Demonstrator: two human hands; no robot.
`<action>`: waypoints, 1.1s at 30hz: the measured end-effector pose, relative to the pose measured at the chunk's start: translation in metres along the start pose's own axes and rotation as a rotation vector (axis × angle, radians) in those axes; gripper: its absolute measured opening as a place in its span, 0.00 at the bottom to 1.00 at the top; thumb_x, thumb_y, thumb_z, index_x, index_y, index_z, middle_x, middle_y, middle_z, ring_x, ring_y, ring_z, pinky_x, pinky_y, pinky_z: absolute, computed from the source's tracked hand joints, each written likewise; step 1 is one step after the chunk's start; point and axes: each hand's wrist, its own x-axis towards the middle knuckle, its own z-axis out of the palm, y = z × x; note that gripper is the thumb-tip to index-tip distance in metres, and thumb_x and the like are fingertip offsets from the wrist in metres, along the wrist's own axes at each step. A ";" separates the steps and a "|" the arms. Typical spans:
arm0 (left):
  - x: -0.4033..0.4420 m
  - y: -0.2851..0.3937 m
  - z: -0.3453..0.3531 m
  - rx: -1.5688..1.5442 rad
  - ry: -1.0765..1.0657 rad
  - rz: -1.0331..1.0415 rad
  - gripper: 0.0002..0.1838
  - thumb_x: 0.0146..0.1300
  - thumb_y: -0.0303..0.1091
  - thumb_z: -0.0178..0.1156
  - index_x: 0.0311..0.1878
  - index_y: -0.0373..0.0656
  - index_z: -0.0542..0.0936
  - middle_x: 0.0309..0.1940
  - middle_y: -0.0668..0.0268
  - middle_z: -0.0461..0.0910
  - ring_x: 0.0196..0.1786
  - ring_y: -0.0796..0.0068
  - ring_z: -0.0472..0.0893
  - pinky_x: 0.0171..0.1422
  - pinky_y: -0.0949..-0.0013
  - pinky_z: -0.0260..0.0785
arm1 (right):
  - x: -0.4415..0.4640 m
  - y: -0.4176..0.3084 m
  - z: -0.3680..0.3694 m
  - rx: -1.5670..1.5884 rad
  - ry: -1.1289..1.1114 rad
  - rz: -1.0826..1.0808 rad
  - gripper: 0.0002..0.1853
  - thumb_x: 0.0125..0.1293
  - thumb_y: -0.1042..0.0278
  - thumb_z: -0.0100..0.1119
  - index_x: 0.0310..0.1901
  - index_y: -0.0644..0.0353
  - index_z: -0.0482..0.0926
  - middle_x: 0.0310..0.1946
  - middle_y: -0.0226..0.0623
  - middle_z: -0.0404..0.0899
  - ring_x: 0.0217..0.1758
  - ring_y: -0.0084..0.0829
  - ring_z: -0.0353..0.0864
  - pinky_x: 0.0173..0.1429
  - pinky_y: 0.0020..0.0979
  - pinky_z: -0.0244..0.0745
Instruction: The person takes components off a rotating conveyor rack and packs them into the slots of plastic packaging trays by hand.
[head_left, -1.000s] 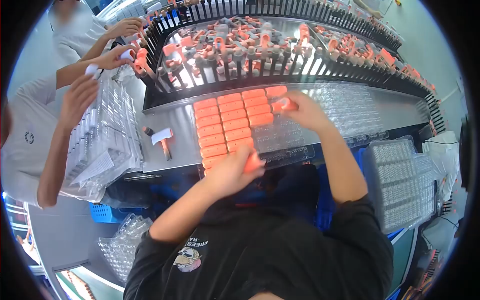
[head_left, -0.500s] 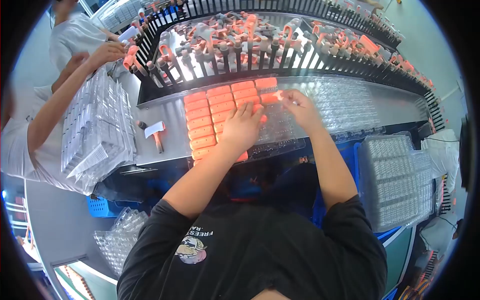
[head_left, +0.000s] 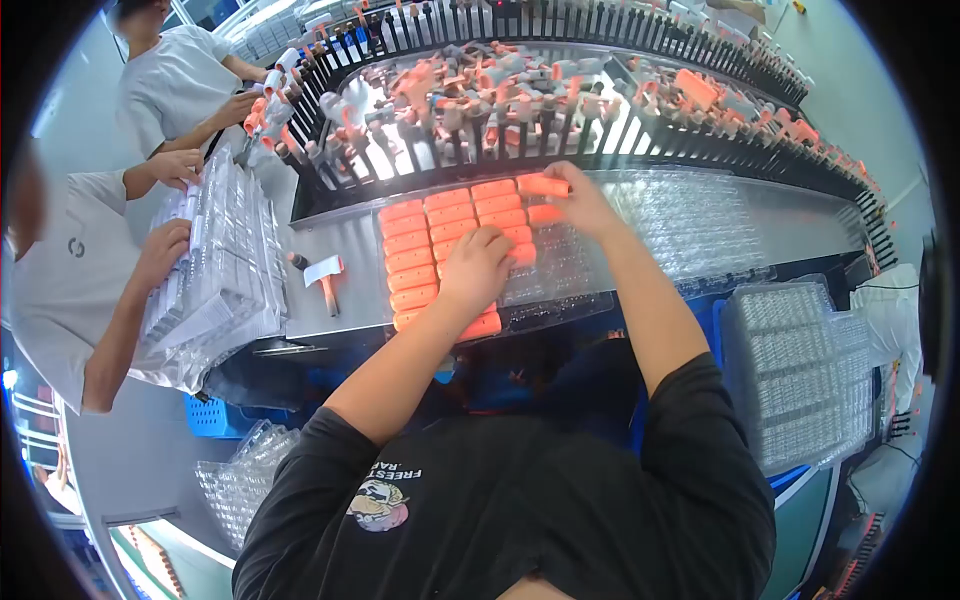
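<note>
My right hand [head_left: 585, 208] pinches an orange plastic cylinder [head_left: 541, 186] at its right end, over the top of the fourth column of a clear plastic tray [head_left: 545, 285]. Another orange piece [head_left: 545, 214] lies just below it. My left hand [head_left: 476, 265] rests on the tray's filled columns, its bent fingers against an orange rounded piece [head_left: 522, 255] in the third column. Its thumb is mostly hidden. Rows of similar orange pieces [head_left: 405, 241] fill the left side of the tray.
A white-headed tool with an orange handle [head_left: 326, 277] lies left of the tray. More clear trays [head_left: 690, 220] lie to the right, and others are stacked [head_left: 800, 370] lower right. A black-pegged conveyor [head_left: 480, 165] runs behind. A co-worker's hands [head_left: 165, 245] touch stacked trays at left.
My right hand has moved slightly up and left with an orange cylinder. My left hand's fingers have drawn back and curled. At left, the co-worker's hands have come down to the tray stack.
</note>
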 end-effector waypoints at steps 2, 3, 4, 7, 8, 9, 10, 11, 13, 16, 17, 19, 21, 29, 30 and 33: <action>-0.002 0.005 0.000 -0.007 0.001 0.001 0.10 0.64 0.35 0.68 0.47 0.47 0.87 0.54 0.63 0.82 0.60 0.56 0.81 0.65 0.52 0.74 | -0.002 -0.007 -0.003 0.104 0.013 0.097 0.22 0.63 0.84 0.65 0.58 0.58 0.76 0.52 0.29 0.80 0.57 0.28 0.79 0.66 0.33 0.74; -0.002 0.004 -0.002 -0.008 0.000 -0.004 0.09 0.64 0.35 0.68 0.46 0.47 0.87 0.54 0.63 0.82 0.60 0.56 0.80 0.65 0.52 0.74 | 0.002 -0.004 -0.003 0.210 0.011 0.092 0.22 0.63 0.83 0.67 0.57 0.59 0.77 0.52 0.32 0.80 0.58 0.30 0.80 0.66 0.34 0.74; 0.000 0.003 -0.003 -0.009 -0.004 0.001 0.09 0.64 0.36 0.68 0.46 0.48 0.87 0.55 0.63 0.82 0.60 0.56 0.80 0.65 0.52 0.74 | 0.004 0.001 -0.003 0.317 0.005 0.089 0.22 0.62 0.81 0.69 0.57 0.60 0.77 0.53 0.35 0.81 0.58 0.31 0.80 0.65 0.35 0.75; -0.003 0.004 -0.005 -0.020 -0.016 -0.003 0.09 0.64 0.36 0.68 0.47 0.49 0.88 0.55 0.62 0.81 0.61 0.55 0.80 0.66 0.52 0.73 | 0.001 0.000 0.004 0.064 -0.029 0.033 0.21 0.60 0.77 0.71 0.55 0.58 0.80 0.55 0.37 0.83 0.60 0.36 0.81 0.65 0.40 0.75; -0.003 0.004 -0.005 -0.026 -0.014 -0.005 0.09 0.64 0.36 0.68 0.47 0.49 0.88 0.55 0.62 0.81 0.61 0.55 0.80 0.66 0.52 0.73 | -0.003 0.000 0.005 -0.116 -0.038 0.008 0.20 0.60 0.76 0.71 0.55 0.57 0.82 0.55 0.36 0.84 0.61 0.37 0.81 0.66 0.42 0.75; -0.002 0.005 -0.005 -0.033 -0.012 -0.004 0.10 0.64 0.36 0.68 0.47 0.49 0.88 0.55 0.62 0.82 0.61 0.55 0.79 0.66 0.52 0.73 | -0.005 0.005 0.006 -0.236 -0.002 -0.039 0.18 0.59 0.75 0.70 0.53 0.55 0.83 0.54 0.36 0.84 0.62 0.38 0.81 0.65 0.42 0.75; -0.003 0.005 -0.004 -0.031 -0.011 -0.002 0.10 0.64 0.36 0.68 0.47 0.49 0.88 0.55 0.62 0.82 0.62 0.55 0.79 0.66 0.51 0.73 | -0.003 0.011 0.007 -0.357 0.036 -0.089 0.17 0.59 0.74 0.69 0.51 0.54 0.85 0.53 0.35 0.85 0.63 0.40 0.80 0.65 0.42 0.74; -0.003 0.005 -0.003 -0.027 -0.005 0.001 0.10 0.64 0.37 0.68 0.48 0.50 0.88 0.55 0.62 0.82 0.62 0.55 0.79 0.67 0.51 0.72 | -0.001 0.015 0.007 -0.480 0.075 -0.144 0.15 0.58 0.73 0.69 0.49 0.52 0.86 0.52 0.34 0.86 0.63 0.41 0.80 0.65 0.42 0.74; -0.003 0.003 -0.003 -0.029 0.005 0.007 0.10 0.65 0.37 0.68 0.48 0.50 0.88 0.56 0.62 0.82 0.62 0.55 0.79 0.67 0.51 0.72 | 0.003 0.023 0.003 -0.584 0.064 -0.126 0.13 0.58 0.72 0.67 0.45 0.50 0.88 0.48 0.33 0.87 0.60 0.41 0.81 0.63 0.40 0.75; -0.005 0.005 -0.004 -0.023 0.010 0.016 0.10 0.64 0.37 0.67 0.47 0.51 0.88 0.55 0.63 0.81 0.62 0.56 0.79 0.66 0.50 0.71 | 0.005 0.011 -0.008 -0.638 0.151 -0.281 0.09 0.60 0.71 0.66 0.43 0.51 0.89 0.43 0.35 0.88 0.55 0.42 0.84 0.59 0.40 0.77; -0.005 0.006 -0.004 -0.007 0.012 0.024 0.09 0.64 0.37 0.67 0.47 0.51 0.88 0.55 0.64 0.81 0.62 0.57 0.79 0.66 0.50 0.71 | 0.007 -0.004 -0.015 -0.638 0.198 -0.365 0.08 0.62 0.70 0.66 0.42 0.51 0.89 0.42 0.36 0.88 0.53 0.42 0.85 0.58 0.41 0.78; -0.003 0.005 -0.005 0.011 0.020 0.034 0.09 0.64 0.37 0.67 0.47 0.52 0.87 0.54 0.65 0.80 0.62 0.58 0.79 0.65 0.50 0.71 | 0.015 -0.065 -0.038 -0.212 0.457 -0.096 0.08 0.65 0.68 0.66 0.44 0.56 0.88 0.43 0.40 0.88 0.48 0.43 0.88 0.56 0.42 0.80; -0.004 0.004 -0.004 0.012 0.021 0.036 0.09 0.64 0.36 0.66 0.46 0.52 0.87 0.54 0.65 0.80 0.62 0.58 0.79 0.65 0.50 0.71 | 0.049 -0.082 -0.080 -0.215 0.809 -0.236 0.11 0.66 0.66 0.67 0.47 0.61 0.86 0.45 0.45 0.88 0.50 0.44 0.88 0.57 0.44 0.81; -0.002 0.006 -0.002 0.010 -0.014 0.027 0.12 0.61 0.37 0.67 0.49 0.51 0.87 0.55 0.62 0.81 0.62 0.54 0.79 0.66 0.49 0.70 | 0.185 -0.128 -0.110 -0.333 -0.350 0.521 0.30 0.59 0.46 0.74 0.49 0.69 0.83 0.45 0.52 0.89 0.51 0.35 0.89 0.57 0.40 0.82; -0.003 0.006 -0.003 0.013 -0.018 0.025 0.12 0.61 0.37 0.67 0.48 0.51 0.87 0.55 0.62 0.81 0.62 0.54 0.79 0.66 0.49 0.70 | 0.188 -0.130 -0.107 -0.338 -0.435 0.471 0.30 0.58 0.47 0.75 0.49 0.67 0.84 0.43 0.50 0.89 0.48 0.35 0.89 0.56 0.41 0.82; -0.002 0.006 -0.006 0.022 0.027 0.052 0.11 0.61 0.37 0.65 0.46 0.50 0.86 0.53 0.62 0.81 0.60 0.55 0.79 0.64 0.49 0.70 | 0.196 -0.150 -0.094 -0.472 -0.592 0.238 0.26 0.53 0.52 0.79 0.47 0.63 0.86 0.38 0.43 0.89 0.40 0.34 0.87 0.48 0.42 0.81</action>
